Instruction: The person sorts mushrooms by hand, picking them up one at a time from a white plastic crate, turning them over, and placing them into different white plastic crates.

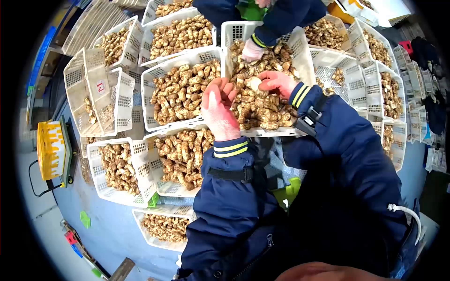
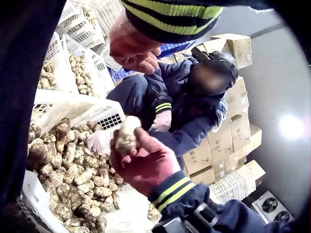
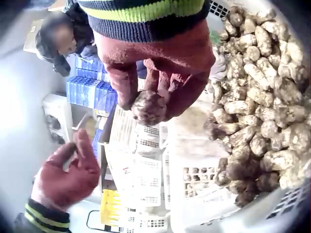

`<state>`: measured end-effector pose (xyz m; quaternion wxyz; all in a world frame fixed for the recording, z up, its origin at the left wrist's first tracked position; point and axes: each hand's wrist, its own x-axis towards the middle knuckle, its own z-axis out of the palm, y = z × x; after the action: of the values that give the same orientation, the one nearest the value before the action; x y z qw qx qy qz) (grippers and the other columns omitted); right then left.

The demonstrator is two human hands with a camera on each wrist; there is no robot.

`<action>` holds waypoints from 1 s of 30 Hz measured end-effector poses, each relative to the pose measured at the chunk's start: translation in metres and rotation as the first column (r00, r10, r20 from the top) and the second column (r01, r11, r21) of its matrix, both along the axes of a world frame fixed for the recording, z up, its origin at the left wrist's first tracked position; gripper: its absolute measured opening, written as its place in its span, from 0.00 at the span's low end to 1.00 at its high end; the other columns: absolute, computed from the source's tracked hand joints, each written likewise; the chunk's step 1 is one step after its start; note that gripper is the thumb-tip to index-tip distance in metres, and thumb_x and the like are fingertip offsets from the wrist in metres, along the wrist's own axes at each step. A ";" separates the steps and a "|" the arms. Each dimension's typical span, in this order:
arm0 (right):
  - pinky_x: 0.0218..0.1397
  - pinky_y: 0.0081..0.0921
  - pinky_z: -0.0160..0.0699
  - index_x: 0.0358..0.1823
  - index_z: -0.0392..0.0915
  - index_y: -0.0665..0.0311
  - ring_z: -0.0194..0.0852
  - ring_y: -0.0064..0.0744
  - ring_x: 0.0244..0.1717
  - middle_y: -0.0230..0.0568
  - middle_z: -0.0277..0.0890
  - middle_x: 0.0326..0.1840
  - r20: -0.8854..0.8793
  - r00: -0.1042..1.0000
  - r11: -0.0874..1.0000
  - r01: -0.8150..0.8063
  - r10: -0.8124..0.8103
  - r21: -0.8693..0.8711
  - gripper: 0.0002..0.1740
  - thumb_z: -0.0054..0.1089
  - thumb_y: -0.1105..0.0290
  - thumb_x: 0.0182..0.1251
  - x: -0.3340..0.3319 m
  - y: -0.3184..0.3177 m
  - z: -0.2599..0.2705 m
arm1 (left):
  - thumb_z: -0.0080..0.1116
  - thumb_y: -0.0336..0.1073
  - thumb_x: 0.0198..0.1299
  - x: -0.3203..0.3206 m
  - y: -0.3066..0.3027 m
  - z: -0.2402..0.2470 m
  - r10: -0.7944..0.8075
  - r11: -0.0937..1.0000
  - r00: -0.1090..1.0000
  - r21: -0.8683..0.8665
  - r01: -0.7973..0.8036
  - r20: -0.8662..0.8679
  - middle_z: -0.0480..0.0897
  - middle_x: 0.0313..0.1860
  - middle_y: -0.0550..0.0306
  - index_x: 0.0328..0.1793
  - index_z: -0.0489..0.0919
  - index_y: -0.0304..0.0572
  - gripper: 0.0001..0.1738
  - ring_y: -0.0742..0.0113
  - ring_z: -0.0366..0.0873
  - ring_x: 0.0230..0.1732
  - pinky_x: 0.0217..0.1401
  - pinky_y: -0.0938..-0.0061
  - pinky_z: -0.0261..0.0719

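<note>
My right hand (image 1: 278, 84), in a reddish glove, pinches a short mushroom (image 2: 127, 133) with a pale end and a brown, dirt-specked end. The right wrist view shows that mushroom (image 3: 148, 108) between thumb and fingertips. My left hand (image 1: 219, 108) is raised to its left, with bent fingers and thumb apart and nothing between them. Both hands are over a white crate (image 1: 303, 56) heaped with brown-and-white mushrooms (image 1: 262, 110). Across the crate, another person's gloved hand (image 1: 253, 50) reaches onto the same heap.
More white crates of mushrooms (image 1: 180, 93) stand close on the left, with others (image 1: 391, 93) on the right. A nearly bare crate (image 1: 335, 63) sits right of the heap. A yellow-and-white box on a cart (image 1: 50, 150) stands far left. Cardboard boxes (image 2: 221, 136) are stacked behind the other person.
</note>
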<state>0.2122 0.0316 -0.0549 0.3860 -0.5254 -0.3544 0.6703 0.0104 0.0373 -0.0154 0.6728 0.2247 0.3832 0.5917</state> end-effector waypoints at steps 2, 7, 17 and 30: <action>0.41 0.21 0.69 0.59 0.59 0.67 0.69 0.21 0.40 0.33 0.71 0.44 -0.230 0.973 1.000 -0.001 -0.001 -0.010 0.29 0.54 0.69 0.56 0.004 -0.014 0.020 | 0.47 0.42 0.61 -0.001 -0.001 0.000 -0.010 1.000 1.000 0.003 0.010 0.004 0.76 0.46 0.50 0.51 0.70 0.34 0.20 0.63 0.75 0.44 0.47 0.71 0.72; 0.51 0.26 0.70 0.62 0.57 0.67 0.71 0.30 0.49 0.41 0.70 0.50 -0.371 0.922 0.988 -0.062 0.112 0.144 0.30 0.52 0.73 0.57 -0.026 -0.032 0.061 | 0.44 0.37 0.62 0.002 -0.002 0.000 0.012 1.000 1.000 -0.019 -0.012 0.002 0.77 0.42 0.47 0.49 0.71 0.31 0.16 0.65 0.77 0.37 0.40 0.75 0.76; 0.53 0.27 0.65 0.56 0.69 0.62 0.71 0.33 0.48 0.45 0.75 0.45 0.698 0.314 0.633 -0.730 0.644 -0.255 0.33 0.64 0.57 0.48 0.025 -0.040 -0.005 | 0.48 0.42 0.61 -0.002 -0.002 -0.002 -0.007 1.000 1.000 0.014 0.007 0.011 0.76 0.47 0.48 0.51 0.71 0.35 0.19 0.63 0.75 0.43 0.48 0.70 0.73; 0.43 0.30 0.73 0.45 0.75 0.59 0.75 0.38 0.37 0.43 0.77 0.37 0.823 0.240 0.788 -0.510 0.515 -0.344 0.22 0.54 0.56 0.50 0.019 0.042 -0.049 | 0.48 0.43 0.61 0.000 -0.003 0.006 -0.034 0.999 0.999 -0.002 0.034 0.000 0.76 0.46 0.49 0.51 0.70 0.34 0.20 0.62 0.75 0.44 0.49 0.70 0.73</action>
<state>0.2312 0.0735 -0.1036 -0.1009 -0.6503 -0.6505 0.3791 0.0106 0.0343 -0.0097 0.6828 0.2304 0.3800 0.5799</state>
